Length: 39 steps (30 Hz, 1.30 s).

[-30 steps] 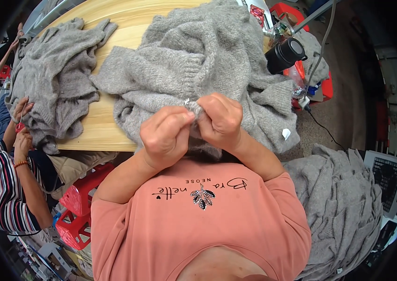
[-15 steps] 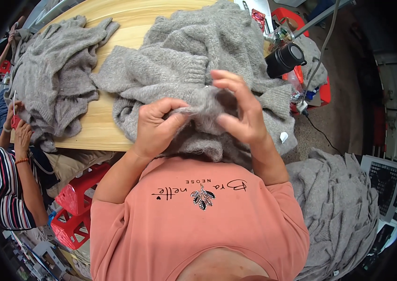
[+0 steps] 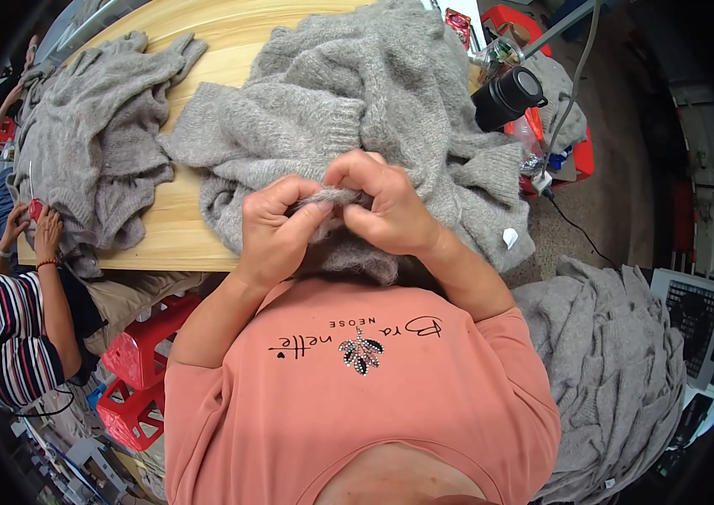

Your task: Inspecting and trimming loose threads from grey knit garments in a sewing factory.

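A bulky grey knitted sweater point(image 3: 349, 93) lies heaped on the light wooden table point(image 3: 180, 227) in front of me. My left hand point(image 3: 277, 223) and my right hand point(image 3: 382, 202) are close together at its near edge, both pinching the same fold of grey knit between fingers and thumbs. A small white tag point(image 3: 509, 238) hangs from the sweater at the right. The part of the sweater under my hands is hidden.
A second grey sweater point(image 3: 92, 143) lies at the table's left end, where another person in a striped top point(image 3: 3, 337) has their hands. A black lamp head point(image 3: 506, 97) stands at the right. Grey knitwear point(image 3: 618, 370) is piled at lower right; red stools point(image 3: 142, 379) sit lower left.
My hands have come back together on the sweater's near fold; half a second ago the right hand was spread over the knit further right.
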Available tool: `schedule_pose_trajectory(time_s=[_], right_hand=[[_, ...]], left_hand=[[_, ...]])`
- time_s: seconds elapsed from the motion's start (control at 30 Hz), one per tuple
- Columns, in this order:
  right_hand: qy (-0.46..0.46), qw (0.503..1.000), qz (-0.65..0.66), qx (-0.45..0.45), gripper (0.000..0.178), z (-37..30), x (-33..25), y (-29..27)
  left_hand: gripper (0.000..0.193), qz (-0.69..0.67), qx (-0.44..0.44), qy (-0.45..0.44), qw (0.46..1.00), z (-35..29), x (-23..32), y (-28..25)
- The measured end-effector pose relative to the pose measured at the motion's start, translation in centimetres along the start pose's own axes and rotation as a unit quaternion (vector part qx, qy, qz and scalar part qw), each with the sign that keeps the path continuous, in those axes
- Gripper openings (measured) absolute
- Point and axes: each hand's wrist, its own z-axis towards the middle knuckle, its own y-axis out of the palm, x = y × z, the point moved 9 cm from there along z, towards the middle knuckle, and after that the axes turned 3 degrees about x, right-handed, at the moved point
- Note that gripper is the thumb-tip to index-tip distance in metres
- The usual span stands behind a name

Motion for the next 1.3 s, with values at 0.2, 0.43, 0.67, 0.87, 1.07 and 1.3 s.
schedule_pose_trajectory(time_s=[0.2,0.43,0.67,0.87,1.07,1.3], right_hand=[[0.124,0.99,0.057,-0.032,0.031,-1.0,1.3,0.2],[0.113,0.952,-0.123,-0.258,0.038,-2.6,6.6,-2.9],[0.089,0.979,-0.085,-0.163,0.022,-2.1,6.1,-5.2],[0.067,0.934,-0.238,-0.258,0.032,-2.9,3.3,-2.1],[-0.114,0.97,-0.168,-0.133,0.025,-1.5,-2.8,-3.8],[-0.129,0.983,0.022,-0.131,0.023,-2.3,-6.0,-6.3]], left_hand=[[0.008,-0.312,-0.045,-0.175,0.933,-0.5,-3.0,1.3],[0.009,-0.21,-0.108,0.052,0.97,-0.9,0.6,-2.7],[0.021,-0.225,-0.084,0.112,0.964,-0.8,2.7,-4.6],[0.026,-0.287,-0.153,0.061,0.944,-1.7,2.9,-3.2],[0.025,-0.312,-0.14,0.047,0.939,-1.8,2.8,-3.9],[0.025,-0.367,-0.07,0.036,0.927,-1.5,2.0,-6.4]])
